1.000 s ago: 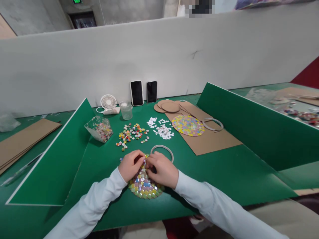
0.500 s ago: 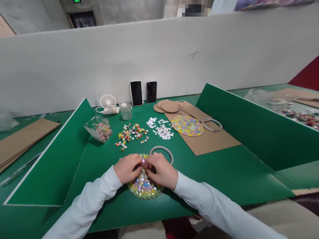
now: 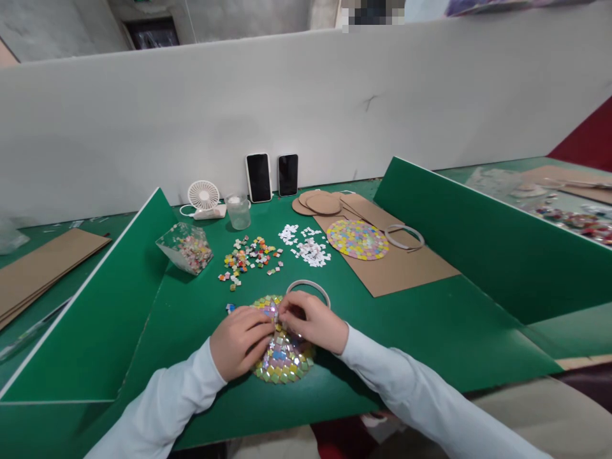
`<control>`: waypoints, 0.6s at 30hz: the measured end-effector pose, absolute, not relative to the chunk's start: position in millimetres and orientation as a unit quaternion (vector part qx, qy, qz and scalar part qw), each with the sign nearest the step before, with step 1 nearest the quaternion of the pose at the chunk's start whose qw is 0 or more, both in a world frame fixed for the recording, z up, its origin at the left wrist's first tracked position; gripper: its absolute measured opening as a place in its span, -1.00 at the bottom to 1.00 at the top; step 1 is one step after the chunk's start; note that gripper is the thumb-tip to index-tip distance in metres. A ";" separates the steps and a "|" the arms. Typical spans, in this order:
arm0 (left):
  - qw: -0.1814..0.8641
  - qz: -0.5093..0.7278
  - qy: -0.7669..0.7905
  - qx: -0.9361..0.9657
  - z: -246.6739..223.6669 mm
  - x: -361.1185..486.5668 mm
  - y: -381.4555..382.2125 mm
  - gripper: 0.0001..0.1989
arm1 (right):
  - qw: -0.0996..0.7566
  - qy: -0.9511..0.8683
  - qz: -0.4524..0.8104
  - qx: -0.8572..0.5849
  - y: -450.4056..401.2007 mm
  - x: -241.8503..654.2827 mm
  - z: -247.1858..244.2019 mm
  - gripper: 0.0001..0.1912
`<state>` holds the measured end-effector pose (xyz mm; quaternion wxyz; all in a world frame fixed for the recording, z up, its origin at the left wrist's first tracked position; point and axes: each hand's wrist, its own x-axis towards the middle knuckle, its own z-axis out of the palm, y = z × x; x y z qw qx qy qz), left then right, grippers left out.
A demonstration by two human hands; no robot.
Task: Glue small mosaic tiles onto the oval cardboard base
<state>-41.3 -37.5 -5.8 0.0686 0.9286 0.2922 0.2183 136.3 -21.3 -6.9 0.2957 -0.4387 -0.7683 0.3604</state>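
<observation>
A round disc covered with small shiny yellow, green, pink and blue tiles lies in front of me on the green table. My left hand rests over its left part, fingers bent and brought together near the middle; what they hold, if anything, is hidden. From the right, my right hand pinches thumb and fingertips together over the disc, close to the left fingertips. Anything in that pinch is too small to name. Just behind the right hand lies a pale ring. A few blue and white tiles sit by the disc's left edge.
Loose coloured tiles and white pieces lie farther back, beside a clear container of tiles. A second tiled disc and another ring rest on cardboard. Green panels stand at both sides.
My left hand has shifted slightly down and left, uncovering more of the disc's upper left and the blue tiles beside it. My right hand stays near the disc's middle, fingers still pinched.
</observation>
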 end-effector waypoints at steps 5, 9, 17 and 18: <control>0.052 0.216 0.263 0.939 -6.1 -38.5 -39.9 -0.75 | 0.344 -0.734 0.377 -0.448 -18.2 137.9 -7.3 -0.90; 0.038 0.201 0.252 0.946 -7.3 -39.1 -41.4 -0.75 | 0.346 -0.736 0.372 -0.448 -18.3 138.0 -7.5 -0.91; 0.036 0.187 0.274 0.943 -13.5 -41.1 -45.4 -0.71 | 0.332 -0.731 0.383 -0.457 -18.1 136.5 -10.2 -0.90; 0.044 0.188 0.283 0.939 -13.6 -40.5 -46.1 -0.71 | 0.329 -0.734 0.380 -0.457 -18.1 136.6 -10.4 -0.90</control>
